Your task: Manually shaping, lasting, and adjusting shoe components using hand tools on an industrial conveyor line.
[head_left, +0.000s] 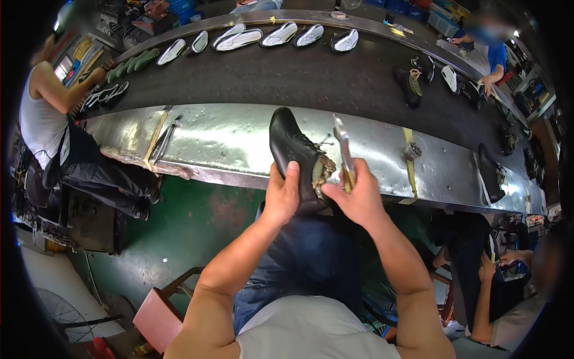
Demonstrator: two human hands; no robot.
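A black leather lace-up shoe [290, 143] stands tilted in front of me, toe pointing away, above the near edge of the metal-topped bench. My left hand [283, 192] is closed round its left side, thumb lying on the upper. Crumpled tan and greenish material [323, 170] sticks out along the shoe's right side. Held upright in my right hand [360, 192] is a long silver hand tool [344, 143] with a yellowish grip; its exact kind is unclear. My right thumb reaches toward the crumpled material; I cannot tell whether it touches.
Beyond the metal ledge [209, 134] runs a dark belt [239, 75] with white-soled shoe parts [237, 39] along its far side. A small round container [412, 151] and another black shoe [490, 173] are to the right. Co-workers [45, 113] sit left, right and across. A pink seat [157, 320] is behind-left.
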